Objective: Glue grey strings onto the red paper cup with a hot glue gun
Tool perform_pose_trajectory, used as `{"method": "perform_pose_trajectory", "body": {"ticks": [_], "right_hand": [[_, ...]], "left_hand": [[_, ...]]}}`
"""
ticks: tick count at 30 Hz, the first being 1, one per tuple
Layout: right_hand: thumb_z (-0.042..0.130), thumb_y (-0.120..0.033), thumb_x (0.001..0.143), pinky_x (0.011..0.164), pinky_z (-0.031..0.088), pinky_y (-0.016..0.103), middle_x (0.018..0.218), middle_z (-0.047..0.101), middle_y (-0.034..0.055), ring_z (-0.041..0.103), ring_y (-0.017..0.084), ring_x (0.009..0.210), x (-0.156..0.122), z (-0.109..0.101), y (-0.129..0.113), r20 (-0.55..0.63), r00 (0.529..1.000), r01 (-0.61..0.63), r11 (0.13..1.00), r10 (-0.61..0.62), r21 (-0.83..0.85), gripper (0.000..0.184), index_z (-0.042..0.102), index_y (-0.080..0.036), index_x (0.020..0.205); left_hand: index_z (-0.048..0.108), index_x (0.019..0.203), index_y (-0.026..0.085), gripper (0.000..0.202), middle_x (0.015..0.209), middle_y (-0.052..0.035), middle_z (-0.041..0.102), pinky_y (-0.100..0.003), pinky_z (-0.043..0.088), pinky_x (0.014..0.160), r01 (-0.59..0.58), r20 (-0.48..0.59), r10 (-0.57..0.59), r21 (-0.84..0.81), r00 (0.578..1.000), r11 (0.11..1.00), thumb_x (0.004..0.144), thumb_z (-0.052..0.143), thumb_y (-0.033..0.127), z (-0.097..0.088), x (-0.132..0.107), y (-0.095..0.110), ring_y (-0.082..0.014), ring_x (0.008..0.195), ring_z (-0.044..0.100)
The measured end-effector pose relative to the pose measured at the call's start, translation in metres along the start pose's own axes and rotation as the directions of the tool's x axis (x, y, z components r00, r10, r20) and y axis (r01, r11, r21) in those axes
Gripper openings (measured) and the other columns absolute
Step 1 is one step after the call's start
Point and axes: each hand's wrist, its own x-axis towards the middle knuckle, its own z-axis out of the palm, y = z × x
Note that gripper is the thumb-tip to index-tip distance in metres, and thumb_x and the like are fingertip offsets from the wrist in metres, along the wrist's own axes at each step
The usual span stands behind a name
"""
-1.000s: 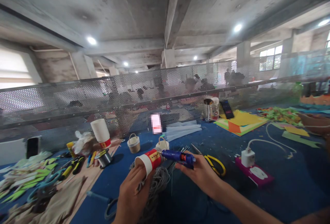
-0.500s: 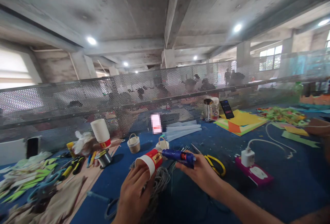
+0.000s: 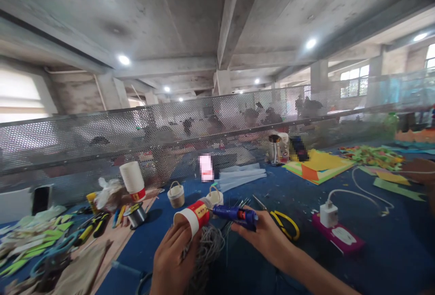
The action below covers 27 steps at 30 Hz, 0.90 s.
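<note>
My left hand (image 3: 178,252) grips a red and white paper cup (image 3: 195,217) lying on its side, some fingers reaching inside its mouth. In my right hand (image 3: 261,231) is a blue glue gun (image 3: 234,213), its nozzle at the cup's base end; whether the tip touches cannot be made out. Below the cup lies a bundle of grey cord (image 3: 211,243). Behind it stand two small cord-handled baskets, one beige basket (image 3: 176,196) and one pale basket (image 3: 216,196) partly hidden by the cup and glue gun.
Yellow-handled pliers (image 3: 287,227) lie right of my right hand, near a purple power strip (image 3: 338,234) with a white charger. Stacked paper cups (image 3: 132,179) and a wire spool (image 3: 135,215) stand left. Coloured paper (image 3: 319,163) lies back right. A perforated metal screen (image 3: 163,143) bounds the table.
The cup has tilted slightly in my left hand and shifted a little left. My right hand keeps the glue gun at its base. The whole view has shifted slightly.
</note>
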Motion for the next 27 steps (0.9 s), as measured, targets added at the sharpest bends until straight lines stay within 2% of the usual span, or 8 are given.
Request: {"method": "perform_pose_trajectory", "body": {"ticks": [3, 6, 13, 17, 20, 23, 26, 27], "right_hand": [[0.066, -0.05, 0.08, 0.05, 0.038, 0.022, 0.062, 0.053, -0.0034, 0.048, 0.014, 0.057, -0.001, 0.0, 0.002, -0.012, 1.0, -0.008, 0.998, 0.007, -0.059, 0.029, 0.063, -0.021, 0.08], [0.067, -0.048, 0.079, 0.051, 0.038, 0.023, 0.063, 0.053, -0.0032, 0.048, 0.014, 0.058, -0.002, 0.002, 0.002, -0.034, 0.999, 0.002, 0.998, -0.004, -0.06, 0.027, 0.063, -0.021, 0.079], [0.068, -0.04, 0.081, 0.053, 0.036, 0.021, 0.063, 0.049, -0.0051, 0.042, 0.012, 0.059, -0.003, 0.002, -0.002, 0.04, 0.999, 0.026, 0.998, -0.024, -0.05, 0.022, 0.059, -0.021, 0.075], [0.068, -0.037, 0.081, 0.054, 0.036, 0.02, 0.063, 0.046, -0.0055, 0.04, 0.011, 0.06, -0.004, 0.003, -0.001, 0.062, 0.998, 0.033, 0.999, -0.03, -0.043, 0.024, 0.057, -0.019, 0.072], [0.069, -0.039, 0.08, 0.056, 0.038, 0.021, 0.065, 0.05, -0.0046, 0.043, 0.012, 0.061, -0.003, 0.006, 0.001, 0.061, 0.998, 0.031, 1.0, -0.031, 0.001, 0.024, 0.058, -0.019, 0.071], [0.071, -0.042, 0.077, 0.06, 0.043, 0.024, 0.071, 0.06, -0.0016, 0.052, 0.016, 0.067, -0.002, 0.008, -0.001, -0.021, 1.0, -0.004, 0.999, 0.005, 0.047, 0.022, 0.065, -0.02, 0.078], [0.069, -0.043, 0.078, 0.068, 0.048, 0.028, 0.078, 0.067, 0.0014, 0.059, 0.02, 0.075, 0.001, 0.003, -0.01, -0.104, 0.994, -0.019, 0.998, 0.025, 0.054, 0.025, 0.069, -0.02, 0.086], [0.066, -0.043, 0.081, 0.071, 0.048, 0.028, 0.081, 0.069, 0.0022, 0.06, 0.021, 0.078, 0.002, 0.0, -0.013, -0.072, 0.997, -0.004, 0.999, 0.007, 0.032, 0.025, 0.069, -0.019, 0.088]], "left_hand": [[0.073, 0.093, 0.018, 0.019, 0.089, -0.0076, 0.076, -0.027, 0.053, 0.078, 0.081, -0.019, -0.081, -0.025, 0.997, 0.996, 0.09, 0.059, 0.031, -0.001, 0.0, 0.0, -0.0218, 0.085, 0.071], [0.073, 0.097, 0.018, 0.022, 0.094, -0.0081, 0.077, -0.026, 0.054, 0.078, 0.164, -0.015, -0.166, -0.067, 0.986, 0.984, 0.088, 0.061, 0.034, -0.001, 0.0, 0.0, -0.0215, 0.084, 0.071], [0.073, 0.085, 0.015, 0.027, 0.087, -0.007, 0.076, -0.021, 0.053, 0.069, 0.354, 0.052, -0.35, -0.141, 0.935, 0.925, 0.085, 0.062, 0.04, -0.005, 0.001, 0.0, -0.0197, 0.076, 0.07], [0.075, 0.09, 0.013, 0.034, 0.081, -0.0049, 0.076, -0.022, 0.053, 0.068, 0.435, 0.076, -0.428, -0.198, 0.9, 0.879, 0.082, 0.063, 0.044, -0.006, 0.005, 0.002, -0.0197, 0.071, 0.068], [0.077, 0.092, 0.014, 0.039, 0.08, -0.0038, 0.077, -0.025, 0.054, 0.07, 0.535, 0.094, -0.529, -0.239, 0.843, 0.81, 0.078, 0.065, 0.048, -0.008, 0.009, 0.003, -0.0237, 0.077, 0.07], [0.077, 0.098, 0.014, 0.047, 0.085, -0.0041, 0.078, -0.028, 0.055, 0.071, 0.642, 0.138, -0.636, -0.322, 0.759, 0.696, 0.075, 0.067, 0.053, -0.009, 0.013, 0.004, -0.0261, 0.081, 0.07], [0.075, 0.103, 0.013, 0.05, 0.085, -0.0035, 0.078, -0.027, 0.054, 0.068, 0.696, 0.212, -0.683, -0.421, 0.699, 0.582, 0.074, 0.068, 0.054, -0.011, 0.016, 0.003, -0.0244, 0.077, 0.069], [0.074, 0.105, 0.013, 0.051, 0.086, -0.0034, 0.078, -0.026, 0.054, 0.067, 0.708, 0.24, -0.689, -0.445, 0.684, 0.549, 0.074, 0.068, 0.053, -0.011, 0.016, 0.003, -0.0243, 0.078, 0.069]]}}
